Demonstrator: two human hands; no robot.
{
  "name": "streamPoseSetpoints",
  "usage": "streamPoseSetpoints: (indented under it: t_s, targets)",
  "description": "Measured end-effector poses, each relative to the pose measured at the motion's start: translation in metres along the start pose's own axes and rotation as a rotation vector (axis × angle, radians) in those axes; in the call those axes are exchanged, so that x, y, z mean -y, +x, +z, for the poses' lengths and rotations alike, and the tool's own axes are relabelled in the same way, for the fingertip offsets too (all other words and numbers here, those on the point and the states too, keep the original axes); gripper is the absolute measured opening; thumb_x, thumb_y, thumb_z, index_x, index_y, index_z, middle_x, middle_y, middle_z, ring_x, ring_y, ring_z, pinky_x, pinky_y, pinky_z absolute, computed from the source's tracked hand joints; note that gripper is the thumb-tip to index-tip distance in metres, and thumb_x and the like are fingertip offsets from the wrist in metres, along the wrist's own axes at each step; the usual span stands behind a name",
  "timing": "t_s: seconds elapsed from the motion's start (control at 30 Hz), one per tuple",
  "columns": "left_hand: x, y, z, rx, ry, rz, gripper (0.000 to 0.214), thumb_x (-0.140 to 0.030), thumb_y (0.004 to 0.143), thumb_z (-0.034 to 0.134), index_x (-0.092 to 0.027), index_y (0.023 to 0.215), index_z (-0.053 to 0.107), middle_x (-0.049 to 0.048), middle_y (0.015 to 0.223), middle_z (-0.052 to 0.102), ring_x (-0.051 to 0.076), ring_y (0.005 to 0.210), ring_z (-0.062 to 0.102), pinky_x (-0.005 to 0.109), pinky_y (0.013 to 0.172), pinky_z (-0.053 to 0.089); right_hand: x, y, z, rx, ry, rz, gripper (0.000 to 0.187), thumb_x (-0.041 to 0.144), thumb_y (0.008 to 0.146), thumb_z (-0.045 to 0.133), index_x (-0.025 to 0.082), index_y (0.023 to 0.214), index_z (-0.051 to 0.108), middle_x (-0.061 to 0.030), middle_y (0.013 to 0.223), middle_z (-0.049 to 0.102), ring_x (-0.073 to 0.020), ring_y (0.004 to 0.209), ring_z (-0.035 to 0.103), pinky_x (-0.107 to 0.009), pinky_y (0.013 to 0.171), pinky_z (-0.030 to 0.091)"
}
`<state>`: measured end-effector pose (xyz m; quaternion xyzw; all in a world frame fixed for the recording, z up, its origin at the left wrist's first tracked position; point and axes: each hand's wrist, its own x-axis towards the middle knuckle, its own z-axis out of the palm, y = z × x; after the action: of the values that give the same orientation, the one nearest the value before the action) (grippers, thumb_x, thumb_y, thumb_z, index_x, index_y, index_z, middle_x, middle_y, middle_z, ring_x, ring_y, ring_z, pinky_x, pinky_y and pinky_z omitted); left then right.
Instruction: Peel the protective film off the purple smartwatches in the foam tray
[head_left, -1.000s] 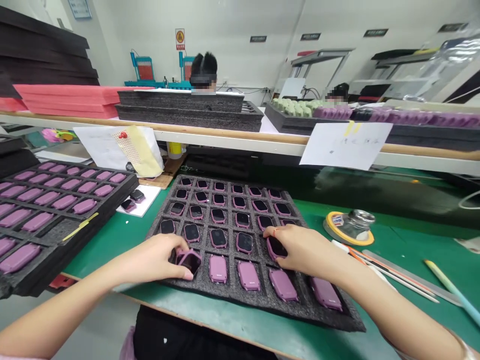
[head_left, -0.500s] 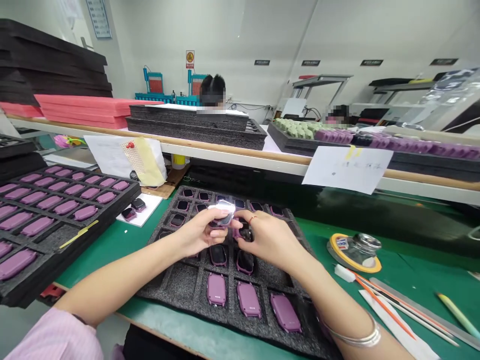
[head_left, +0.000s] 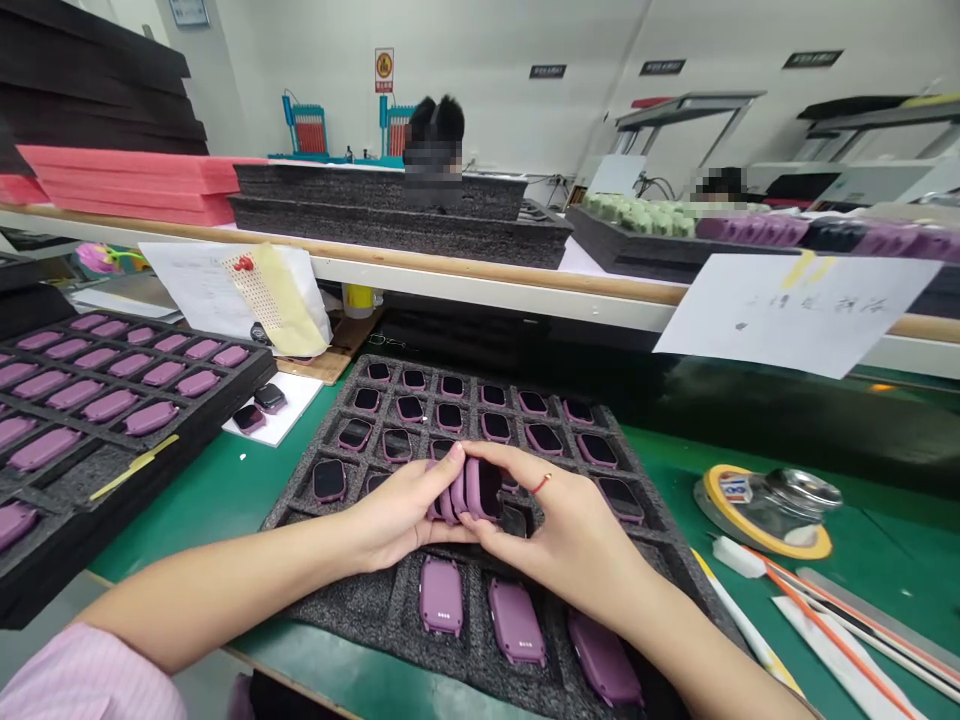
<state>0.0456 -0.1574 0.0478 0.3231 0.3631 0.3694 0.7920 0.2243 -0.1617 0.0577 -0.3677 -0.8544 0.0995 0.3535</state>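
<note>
Just above the tray's middle, several purple watch cases [head_left: 456, 492] with dark screens stand face to back in a stack. My left hand [head_left: 397, 508] is closed round the stack from the left, thumb on top and fingers beneath. The outermost watch case [head_left: 489, 490], its dark screen facing right, is pinched between the thumb and forefinger of my right hand [head_left: 581, 525]. Beneath lies a black foam tray [head_left: 349, 595] with rows of watch cases, most screen up. In its front row, purple backs [head_left: 441, 597] face up. My hands hide some middle compartments.
On the left stands another foam tray [head_left: 94, 470] of purple cases. Two watches [head_left: 250, 417] rest on white paper beside it. Tape and a glass jar [head_left: 802, 495], swabs and sticks [head_left: 817, 610] lie right. A shelf edge [head_left: 465, 275] crosses behind; a person's head [head_left: 435, 130] shows beyond.
My right hand has come up from the tray to the watches in my left hand. The held watches now stand on edge as a stack between both hands. The camera view has shifted.
</note>
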Motion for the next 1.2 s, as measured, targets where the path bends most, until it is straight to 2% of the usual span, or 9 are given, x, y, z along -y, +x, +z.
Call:
streamPoseSetpoints:
  t_s: [0.2,0.3,0.4,0.57,0.83,0.9,1.03,1.1,1.2]
  targets:
    - [0.004,-0.004,0.001,-0.036,0.115,-0.003,0.059,-0.071,0.077,0.066,-0.013,0.093,0.065,0.0023,0.077,0.063,0.013,0.068,0.062,0.026,0.065,0.054,-0.001,-0.006,0.012,0.078,0.1,0.018,0.071,0.017,0.077,0.079,0.019,0.141,0.048,-0.0098,0.135,0.066,-0.0219,0.12,0.067,-0.033,0.103,0.055]
    - [0.004,-0.009,0.002,0.154,0.072,-0.023,0.063,-0.074,0.085,0.053,-0.014,0.103,0.066,0.0051,0.081,0.066,0.016,0.077,0.064,0.031,0.075,0.053,0.002,-0.012,0.018,0.014,0.163,-0.018,0.077,0.016,0.079,0.077,0.024,0.147,0.042,-0.0082,0.142,0.061,-0.0205,0.125,0.063,-0.032,0.106,0.053]
    - [0.003,-0.014,0.003,0.283,0.023,-0.009,0.059,-0.069,0.086,0.057,-0.016,0.11,0.066,0.008,0.093,0.069,0.019,0.086,0.065,0.032,0.082,0.051,0.005,-0.015,0.017,-0.066,0.249,-0.057,0.078,0.016,0.08,0.074,0.028,0.149,0.039,-0.0059,0.142,0.061,-0.0191,0.122,0.065,-0.032,0.107,0.052]
    - [0.003,-0.019,0.007,0.195,0.071,0.075,0.056,-0.064,0.078,0.071,-0.017,0.107,0.066,0.0064,0.093,0.069,0.017,0.085,0.065,0.03,0.079,0.054,0.009,-0.015,0.01,-0.115,0.337,-0.039,0.091,0.015,0.076,0.078,0.028,0.153,0.033,-0.0043,0.127,0.07,-0.0213,0.119,0.066,-0.037,0.109,0.052]
    - [0.01,-0.016,0.003,0.09,0.184,0.12,0.061,-0.071,0.073,0.069,-0.017,0.101,0.065,-0.0006,0.08,0.059,0.011,0.07,0.057,0.02,0.061,0.05,0.006,-0.014,0.014,-0.094,0.391,-0.024,0.098,0.023,0.076,0.083,0.029,0.155,0.026,-0.005,0.122,0.071,-0.025,0.119,0.067,-0.045,0.112,0.05]
    - [0.009,-0.017,0.004,0.09,0.245,0.17,0.055,-0.065,0.076,0.071,-0.017,0.101,0.064,-0.0005,0.084,0.061,0.011,0.076,0.058,0.021,0.068,0.051,0.006,-0.015,0.016,-0.101,0.375,-0.032,0.096,0.022,0.076,0.083,0.028,0.155,0.028,-0.0059,0.128,0.069,-0.024,0.119,0.067,-0.043,0.112,0.05]
    - [0.004,-0.022,0.009,0.091,0.373,0.216,0.035,-0.035,0.078,0.079,-0.018,0.103,0.06,0.001,0.095,0.065,0.015,0.091,0.063,0.027,0.085,0.052,0.008,-0.016,0.017,-0.1,0.335,-0.04,0.089,0.02,0.078,0.081,0.027,0.153,0.033,-0.0055,0.133,0.067,-0.0238,0.123,0.065,-0.041,0.113,0.05]
    - [0.004,-0.025,0.011,0.08,0.411,0.216,0.037,-0.026,0.074,0.081,-0.019,0.103,0.059,0.0015,0.098,0.066,0.017,0.094,0.064,0.03,0.086,0.053,0.008,-0.016,0.017,-0.089,0.361,-0.038,0.086,0.022,0.079,0.08,0.028,0.152,0.035,-0.006,0.137,0.065,-0.025,0.126,0.062,-0.043,0.114,0.047]
    - [0.006,-0.028,0.013,0.06,0.444,0.233,0.05,-0.022,0.066,0.086,-0.021,0.108,0.059,0.0027,0.105,0.066,0.021,0.099,0.064,0.032,0.085,0.053,0.008,-0.017,0.017,-0.096,0.444,-0.002,0.074,0.036,0.082,0.078,0.03,0.147,0.043,-0.0091,0.155,0.046,-0.029,0.126,0.062,-0.049,0.115,0.046]
